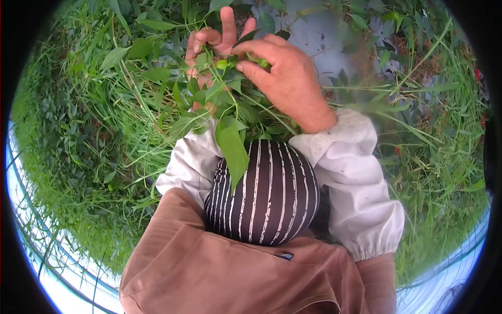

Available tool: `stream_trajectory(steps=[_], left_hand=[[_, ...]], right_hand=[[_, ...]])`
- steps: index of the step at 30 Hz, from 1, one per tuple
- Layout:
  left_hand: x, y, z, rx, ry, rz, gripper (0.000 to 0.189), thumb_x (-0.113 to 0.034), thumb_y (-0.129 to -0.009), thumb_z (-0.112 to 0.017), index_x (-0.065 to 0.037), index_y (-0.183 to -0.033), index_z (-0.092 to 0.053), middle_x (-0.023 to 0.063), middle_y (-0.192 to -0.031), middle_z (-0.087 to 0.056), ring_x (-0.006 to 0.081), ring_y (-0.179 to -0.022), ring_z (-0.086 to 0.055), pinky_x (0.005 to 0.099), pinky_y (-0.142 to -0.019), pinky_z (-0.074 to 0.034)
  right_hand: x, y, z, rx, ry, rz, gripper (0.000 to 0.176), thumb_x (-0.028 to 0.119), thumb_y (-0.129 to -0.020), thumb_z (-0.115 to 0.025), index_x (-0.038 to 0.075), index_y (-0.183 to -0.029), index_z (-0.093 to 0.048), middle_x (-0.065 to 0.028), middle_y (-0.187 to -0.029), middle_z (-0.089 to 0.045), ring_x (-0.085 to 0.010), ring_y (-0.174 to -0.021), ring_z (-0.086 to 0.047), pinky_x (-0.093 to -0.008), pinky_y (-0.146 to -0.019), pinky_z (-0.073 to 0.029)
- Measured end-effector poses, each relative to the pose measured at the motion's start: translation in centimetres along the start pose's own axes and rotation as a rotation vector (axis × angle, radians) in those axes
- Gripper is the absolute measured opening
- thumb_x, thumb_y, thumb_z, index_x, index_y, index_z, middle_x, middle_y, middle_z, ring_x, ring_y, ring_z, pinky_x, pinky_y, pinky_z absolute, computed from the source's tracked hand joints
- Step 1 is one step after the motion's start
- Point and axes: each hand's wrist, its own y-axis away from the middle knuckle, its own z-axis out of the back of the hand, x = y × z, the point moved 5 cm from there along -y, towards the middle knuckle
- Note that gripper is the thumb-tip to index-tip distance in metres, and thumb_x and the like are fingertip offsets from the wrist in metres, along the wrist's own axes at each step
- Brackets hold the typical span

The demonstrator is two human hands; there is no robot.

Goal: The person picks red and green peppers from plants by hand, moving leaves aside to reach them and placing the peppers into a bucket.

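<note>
My left hand (226, 41) is raised behind the leaves of a pepper plant (231, 144), partly hidden by them. Its bent finger and thumb close around a green stem, while other fingers point up and apart. My right hand (287, 73) reaches in from the right, thumb and forefinger pinched on a small green pepper (260, 60) that is largely covered by the fingers. Another bit of bright green (224, 64), perhaps a pepper, shows between the two hands. Leafy stems hang below them, one large leaf in front of my striped garment.
Dense grass and leafy plants (104, 104) surround me on both sides. Pale ground sheeting (314, 36) shows beyond my hands. Small red spots (478, 75) appear among the plants at far right. My knees, in brown cloth (230, 272), are close below.
</note>
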Motion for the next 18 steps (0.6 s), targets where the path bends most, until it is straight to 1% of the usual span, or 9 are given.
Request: stream_trajectory(steps=[1,4,5,10,12,14,15,16,18], left_hand=[[-0.7,-0.1,1.5,-0.139,-0.019,-0.081,0.035,-0.02,-0.104,-0.036,-0.012,-0.072,-0.046,0.0025,-0.096,-0.068,0.0333,-0.138,-0.041,0.0568,-0.123,-0.008],[1.3,0.2,-0.9,0.114,0.044,-0.011,0.028,-0.018,-0.103,-0.038,-0.013,-0.076,-0.047,0.0063,-0.102,-0.068,0.0337,-0.138,-0.041,0.0584,-0.122,-0.015],[1.2,0.5,-0.8,-0.023,-0.204,-0.099,0.022,-0.022,-0.103,-0.042,-0.013,-0.083,-0.047,0.0093,-0.109,-0.066,0.0341,-0.136,-0.043,0.058,-0.119,-0.024],[1.8,0.1,-0.1,-0.048,-0.258,0.01,0.028,-0.033,-0.103,-0.042,-0.008,-0.095,-0.052,0.0144,-0.111,-0.066,0.034,-0.128,-0.051,0.0542,-0.113,-0.034],[1.5,0.0,0.5,-0.158,-0.409,0.038,0.031,-0.031,-0.103,-0.041,-0.004,-0.107,-0.055,0.0173,-0.109,-0.066,0.0349,-0.122,-0.055,0.0542,-0.11,-0.037],[1.5,0.0,0.9,-0.217,-0.464,-0.006,0.036,-0.032,-0.103,-0.042,-0.001,-0.115,-0.056,0.0187,-0.105,-0.067,0.0358,-0.111,-0.06,0.0504,-0.104,-0.044],[1.3,-0.1,1.1,-0.313,-0.607,0.015,0.035,-0.032,-0.103,-0.043,-0.001,-0.113,-0.057,0.0178,-0.104,-0.067,0.0333,-0.105,-0.062,0.0459,-0.099,-0.048],[1.2,0.1,1.4,-0.412,-0.751,0.038,0.034,-0.031,-0.102,-0.045,-0.001,-0.11,-0.059,0.017,-0.103,-0.068,0.0308,-0.099,-0.064,0.0415,-0.093,-0.051],[2.1,0.6,-0.6,-0.485,-0.919,0.005,0.03,-0.028,-0.101,-0.05,-0.001,-0.107,-0.061,0.0139,-0.104,-0.068,0.023,-0.091,-0.063,0.0333,-0.081,-0.051]], right_hand=[[0.3,0.0,-0.5,-0.008,0.003,0.016,0.018,0.016,-0.078,-0.074,0.008,-0.093,-0.069,-0.0079,-0.081,-0.064,-0.0239,-0.072,-0.063,-0.0357,-0.065,-0.051],[0.7,-0.2,-1.5,0.049,0.082,0.048,0.023,0.014,-0.077,-0.073,0.011,-0.1,-0.068,-0.0078,-0.091,-0.063,-0.0289,-0.085,-0.063,-0.0395,-0.073,-0.051],[0.6,-0.3,-1.5,0.104,0.133,0.04,0.025,0.015,-0.078,-0.072,0.01,-0.102,-0.068,-0.0083,-0.091,-0.062,-0.0296,-0.087,-0.063,-0.0401,-0.074,-0.051],[0.0,1.0,-1.0,0.293,0.151,-0.08,0.032,0.017,-0.079,-0.071,0.005,-0.109,-0.064,-0.0135,-0.105,-0.066,-0.0339,-0.093,-0.063,-0.0412,-0.076,-0.05],[-0.8,2.0,-0.2,0.201,0.044,0.025,0.025,0.018,-0.079,-0.067,0.003,-0.099,-0.063,-0.0141,-0.089,-0.065,-0.0352,-0.081,-0.062,-0.043,-0.068,-0.049],[-1.7,3.2,0.5,0.487,-0.191,-0.431,0.028,0.02,-0.081,-0.067,0.002,-0.102,-0.063,-0.0112,-0.086,-0.063,-0.0299,-0.079,-0.063,-0.0397,-0.066,-0.049],[-1.6,3.8,0.9,0.38,-0.142,-0.128,0.03,0.017,-0.079,-0.067,0.0,-0.102,-0.063,-0.0085,-0.084,-0.061,-0.023,-0.074,-0.062,-0.0348,-0.063,-0.048],[-2.5,5.0,1.9,0.388,-0.144,-0.125,0.03,0.017,-0.079,-0.067,0.0,-0.102,-0.063,-0.0085,-0.084,-0.061,-0.023,-0.074,-0.062,-0.0348,-0.063,-0.048],[-2.5,6.0,3.8,0.258,-0.796,-0.92,0.028,0.016,-0.077,-0.062,-0.001,-0.099,-0.062,-0.0098,-0.08,-0.058,-0.0217,-0.069,-0.058,-0.0337,-0.061,-0.046]])
